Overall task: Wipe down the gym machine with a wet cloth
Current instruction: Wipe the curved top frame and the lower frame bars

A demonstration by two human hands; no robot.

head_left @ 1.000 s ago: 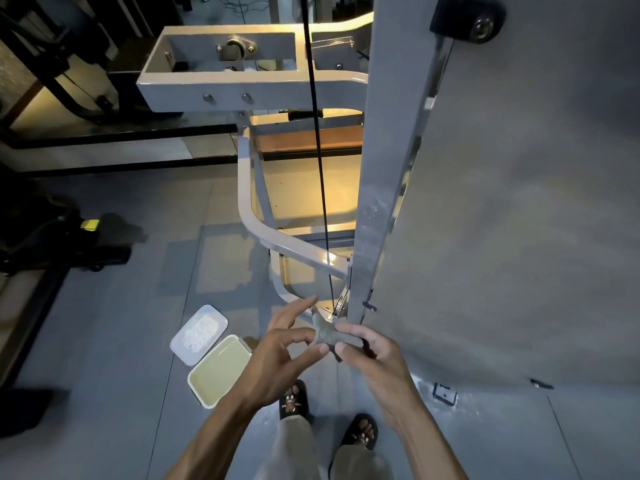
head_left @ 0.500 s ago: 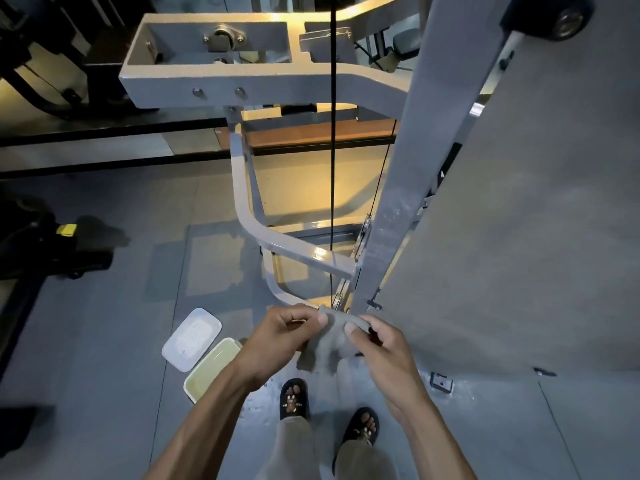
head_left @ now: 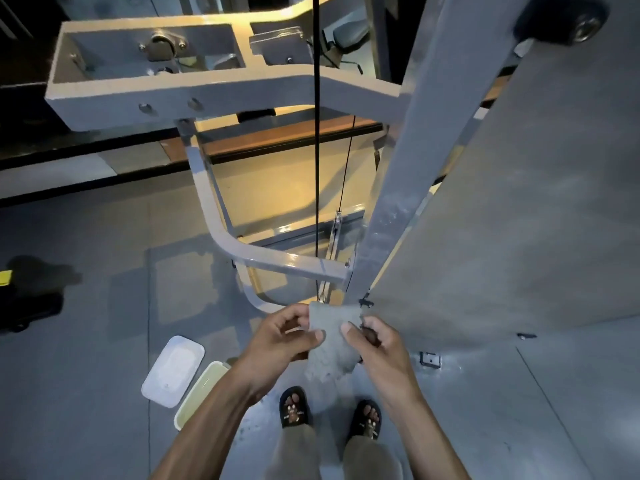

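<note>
Grey gym machine frame [head_left: 408,174] rises ahead, black cable [head_left: 317,150] running down through it. Left hand [head_left: 277,337] and right hand [head_left: 377,344] both pinch grey cloth [head_left: 330,344], spread between them, near frame base. Tub [head_left: 199,393] and lid [head_left: 173,370] on floor, left.

Both hands — the left hand [head_left: 277,336] and the right hand [head_left: 375,341] — are pinching a grey cloth [head_left: 330,341] hanging between them, just before the gym machine [head_left: 221,88], above sandalled feet.
</note>
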